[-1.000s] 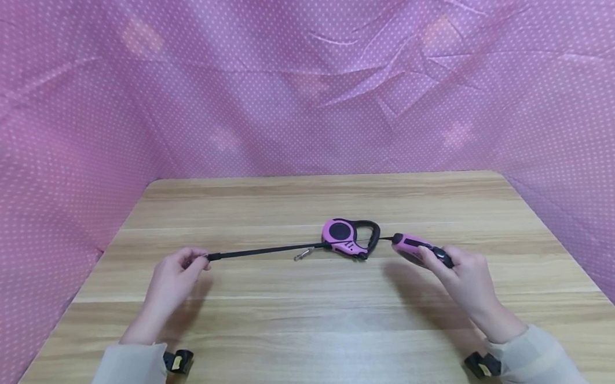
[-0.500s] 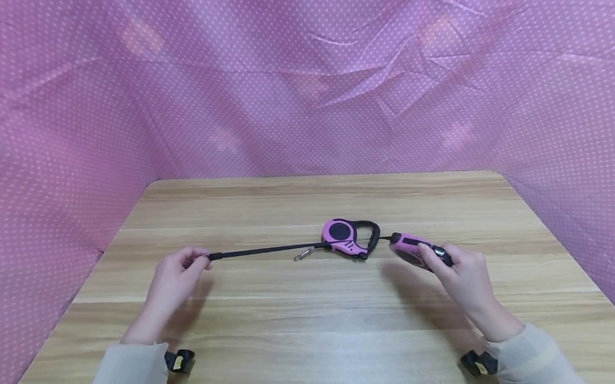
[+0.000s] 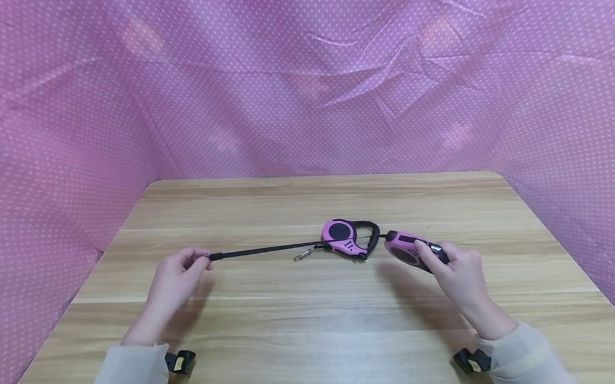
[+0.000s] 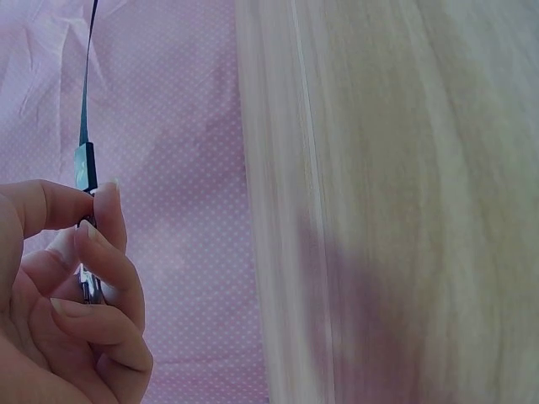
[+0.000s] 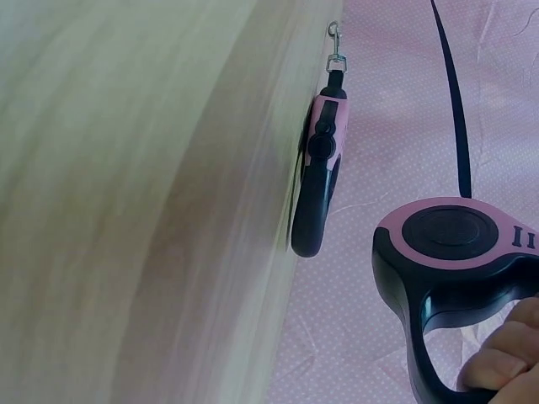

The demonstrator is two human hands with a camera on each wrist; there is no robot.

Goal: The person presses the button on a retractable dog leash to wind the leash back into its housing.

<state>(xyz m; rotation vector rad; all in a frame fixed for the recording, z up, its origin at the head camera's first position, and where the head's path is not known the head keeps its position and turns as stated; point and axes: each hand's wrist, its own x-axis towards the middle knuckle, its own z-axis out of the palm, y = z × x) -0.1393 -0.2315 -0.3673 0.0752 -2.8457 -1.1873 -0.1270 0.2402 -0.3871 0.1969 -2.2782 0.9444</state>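
My right hand [image 3: 466, 282] grips the black loop handle of a pink and black retractable dog leash [image 3: 401, 246], held above the table. From that leash a black strap [image 3: 263, 250] runs taut to the left, crossing over a second leash in the head view. At the strap's far end, my left hand [image 3: 172, 280] pinches the metal clip [image 4: 90, 286], partly hidden by the fingers. The second retractable leash [image 3: 339, 231], also pink and black, lies on the table between the hands. Its silver clip [image 3: 304, 254] points left.
The light wood-grain table [image 3: 315, 342] has rounded far corners. Pink dotted cloth [image 3: 302, 99] hangs behind it and along both sides. Small black wrist cameras [image 3: 180, 361] sit at the cuffs.
My right hand has moved slightly left with its leash, nearer the one on the table, and the strap between my hands has shortened. The left hand and the lying leash stay put.
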